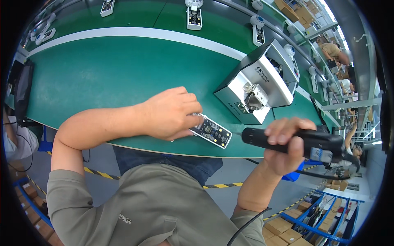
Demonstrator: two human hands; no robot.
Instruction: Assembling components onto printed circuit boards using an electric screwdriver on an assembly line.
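Board (pixel 212 132), dark and dotted with small parts in a slim white case, lies aslant on the green worktop (pixel 102 78) near its front edge, between the person's two hands. The left hand (pixel 170 112) reaches over it from the left, its fingers curled and touching the case's left end; whether they are clamped on it cannot be told, as the fingertips are partly hidden. The right hand (pixel 293 149) is closed around a black power screwdriver (pixel 318 139), held almost level. The tool's thin tip points left toward the near right end of the case; it is blurred, so contact cannot be told. A black cord (pixel 320 176) hangs from the tool's back end.

Just behind and to the right of the case, a silver and black machine (pixel 262 78) stands on the worktop, with a metal mechanism on its front. Beyond the worktop's white border, more white cases (pixel 194 19) with dark boards lie spaced along a green belt (pixel 143 16). Yellow and black tape (pixel 223 185) marks the grey floor (pixel 230 197), and cardboard boxes (pixel 279 225) sit at lower right beside a blue rack (pixel 308 225).
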